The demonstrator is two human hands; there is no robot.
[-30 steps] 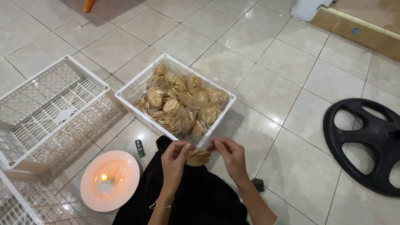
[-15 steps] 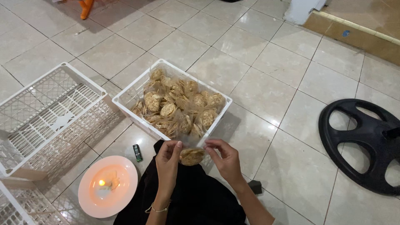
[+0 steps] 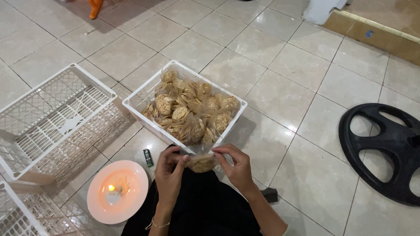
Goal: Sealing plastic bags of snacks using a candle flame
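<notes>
Both hands hold one small clear bag of round brown crackers [image 3: 202,162] just above my lap. My left hand [image 3: 169,175] pinches the bag's left side, and my right hand [image 3: 236,168] grips its right side and top. Just beyond the hands stands a white plastic crate [image 3: 139,98] filled with several similar bags of crackers [image 3: 192,111]. My legs are covered in black cloth [image 3: 205,209].
An empty white lattice crate [image 3: 52,118] lies to the left, another crate's corner [image 3: 17,216] at the bottom left. A pink plate with a small lit flame [image 3: 117,191] sits by my left knee, a dark lighter [image 3: 148,157] beside it. A black weight plate [image 3: 385,148] lies at right.
The view has shifted slightly. My hands have kept working the bag's top between them, staying over my lap in front of the filled crate.
</notes>
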